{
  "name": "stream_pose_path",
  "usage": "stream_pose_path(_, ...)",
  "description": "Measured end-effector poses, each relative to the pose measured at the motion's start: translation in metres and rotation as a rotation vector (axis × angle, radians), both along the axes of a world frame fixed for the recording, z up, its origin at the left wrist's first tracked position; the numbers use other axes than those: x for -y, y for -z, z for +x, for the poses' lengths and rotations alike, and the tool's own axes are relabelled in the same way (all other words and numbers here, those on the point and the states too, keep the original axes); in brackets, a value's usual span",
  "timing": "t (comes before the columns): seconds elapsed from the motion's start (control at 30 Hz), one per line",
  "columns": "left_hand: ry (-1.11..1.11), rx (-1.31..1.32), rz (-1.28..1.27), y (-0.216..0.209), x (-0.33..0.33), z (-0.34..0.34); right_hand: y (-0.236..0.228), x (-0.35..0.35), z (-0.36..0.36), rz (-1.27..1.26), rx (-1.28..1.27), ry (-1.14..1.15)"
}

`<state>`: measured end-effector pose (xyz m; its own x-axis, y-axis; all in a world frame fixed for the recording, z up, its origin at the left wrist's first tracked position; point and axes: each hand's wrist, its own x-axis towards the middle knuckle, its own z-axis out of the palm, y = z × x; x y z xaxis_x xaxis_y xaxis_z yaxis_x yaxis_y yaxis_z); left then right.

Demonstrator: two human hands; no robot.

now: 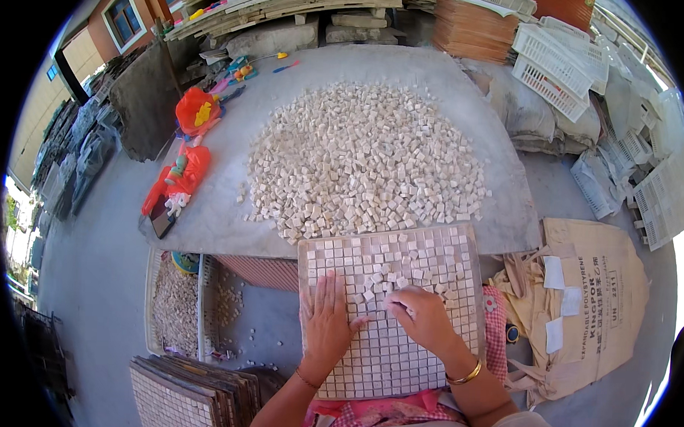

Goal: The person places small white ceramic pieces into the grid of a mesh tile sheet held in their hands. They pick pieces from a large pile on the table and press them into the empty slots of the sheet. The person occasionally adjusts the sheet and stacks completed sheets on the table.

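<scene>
- Bent fingers of the right hand [423, 320] are drawn together above the tray, with the thumb close to them; I cannot tell from my view whether a tile is pinched between.
- With the left hand [328, 322] it is different: it lies flat on the left part of the tray, the fingers straight and side by side, the thumb spread toward the right hand, and I see nothing clasped in it.
- I see the grid tray [475, 282] in front of the body, its far edge at the near edge of the grey table [511, 216].
- Its lower rows are filled with small pale tiles, while the upper rows are filled only partly.
- Some loose tiles [377, 281] lie in disorder on the tray, just beyond the right hand.
- Behind the tray, I find on the table a wide heap of tiles [366, 158].
</scene>
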<state>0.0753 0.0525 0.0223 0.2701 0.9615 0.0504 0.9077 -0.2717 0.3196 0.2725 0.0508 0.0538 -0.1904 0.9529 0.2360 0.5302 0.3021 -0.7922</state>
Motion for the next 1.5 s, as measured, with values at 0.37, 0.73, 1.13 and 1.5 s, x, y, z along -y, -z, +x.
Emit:
stream_pose_path(0.37,0.033,0.059,0.038,0.016,0.013,-0.002,0.019,-0.010,-0.021,0.091,0.147,-0.032)
stream_pose_path(0.73,-0.132,0.223,-0.021,0.004,0.037,-0.023,0.029,-0.036,-0.045,0.230,0.388,-0.190)
stream_pose_path(1.13,-0.133,0.351,-0.032,0.004,0.064,-0.037,0.010,-0.034,-0.057,-0.046,0.403,-0.214)
stream_pose_path(1.5,0.027,0.292,0.005,0.014,0.042,-0.021,-0.003,-0.038,-0.004,-0.035,0.306,-0.116)
